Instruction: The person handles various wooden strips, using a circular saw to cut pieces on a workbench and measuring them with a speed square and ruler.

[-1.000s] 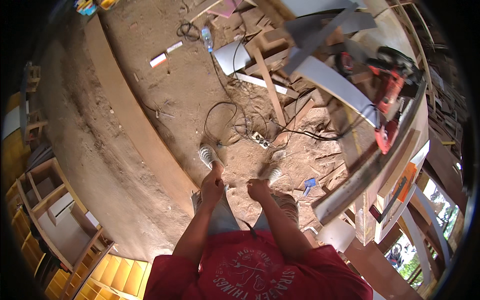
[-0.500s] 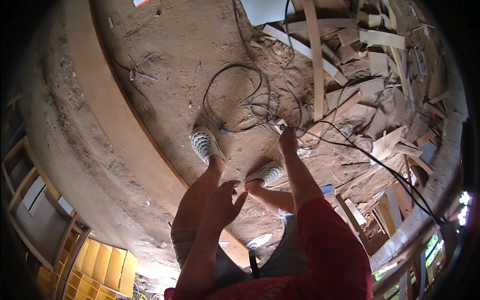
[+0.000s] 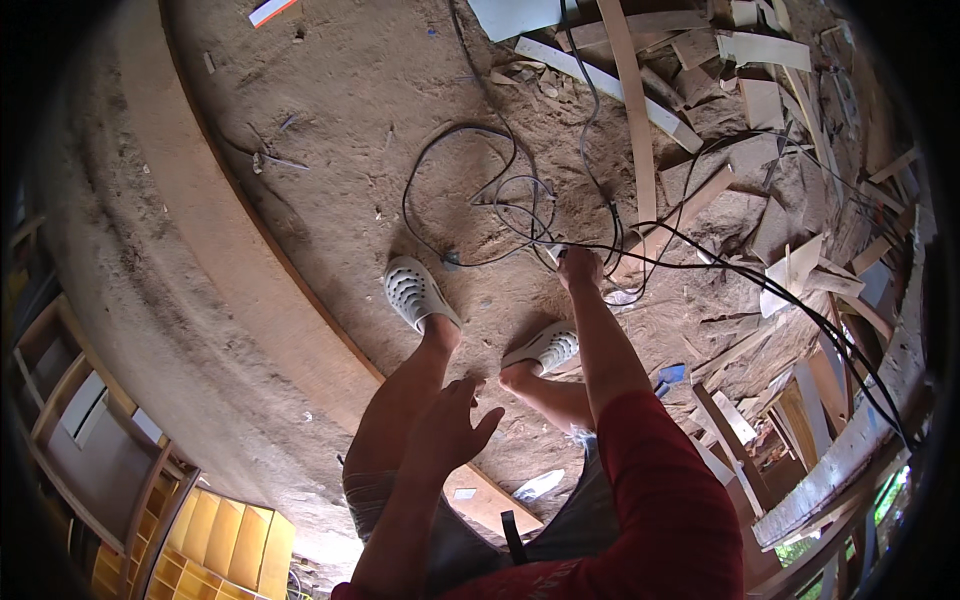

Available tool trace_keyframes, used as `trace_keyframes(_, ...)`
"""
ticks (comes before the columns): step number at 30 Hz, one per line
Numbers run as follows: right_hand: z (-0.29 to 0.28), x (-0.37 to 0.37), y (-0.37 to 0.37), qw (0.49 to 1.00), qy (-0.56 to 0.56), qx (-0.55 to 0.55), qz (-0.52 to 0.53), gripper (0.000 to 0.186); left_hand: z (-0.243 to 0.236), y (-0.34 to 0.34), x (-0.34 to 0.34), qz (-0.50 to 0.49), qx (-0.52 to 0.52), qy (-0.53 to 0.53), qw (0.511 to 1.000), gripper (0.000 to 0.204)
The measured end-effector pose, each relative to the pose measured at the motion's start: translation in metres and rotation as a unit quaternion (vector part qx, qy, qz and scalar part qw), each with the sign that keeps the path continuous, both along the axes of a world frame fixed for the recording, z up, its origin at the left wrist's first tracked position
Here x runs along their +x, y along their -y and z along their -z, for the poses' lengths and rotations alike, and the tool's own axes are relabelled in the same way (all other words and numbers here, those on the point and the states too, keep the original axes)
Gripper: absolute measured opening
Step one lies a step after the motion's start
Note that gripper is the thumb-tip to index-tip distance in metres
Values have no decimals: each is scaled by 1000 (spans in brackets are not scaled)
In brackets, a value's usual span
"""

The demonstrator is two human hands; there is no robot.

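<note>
My right hand [image 3: 580, 268] is low over the dirt floor, its fingers closed on a small white block [image 3: 554, 254]. Most of the block is covered by the hand, so its kind is unclear. Black cables [image 3: 690, 262] run beside and behind the hand; whether they join the block I cannot tell. A loose loop of black cable [image 3: 408, 195] lies on the ground just left of it. My left hand [image 3: 452, 425] hangs open before my knee with thumb and fingers apart, holding nothing.
Wood offcuts [image 3: 755, 105] and a long thin board [image 3: 630, 110] litter the right side. A curved plank [image 3: 230, 240] crosses the left. My pale clogs [image 3: 410, 292] stand near the cable loop. Yellow shelving [image 3: 225, 535] is at lower left, a blue scrap [image 3: 670, 374] near my right arm.
My right hand has shifted slightly right with the white block, and the cables beside it have moved. My left hand stays open, a little lower and further right in view.
</note>
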State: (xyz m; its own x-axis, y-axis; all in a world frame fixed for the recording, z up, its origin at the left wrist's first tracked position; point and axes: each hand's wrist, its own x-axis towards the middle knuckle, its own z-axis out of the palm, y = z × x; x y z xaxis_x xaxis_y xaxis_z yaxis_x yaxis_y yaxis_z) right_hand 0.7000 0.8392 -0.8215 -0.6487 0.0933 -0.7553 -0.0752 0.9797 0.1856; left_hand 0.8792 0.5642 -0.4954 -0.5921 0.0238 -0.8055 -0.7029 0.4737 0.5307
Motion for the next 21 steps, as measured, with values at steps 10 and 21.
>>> trace_keyframes(10,-51,2,17,997,-37,-56,43,45,12,-22,5,54,27,-21,998,59)
trace_keyframes(21,-166,18,27,948,-305,-80,49,58,46,-42,19,115,8,-26,993,53)
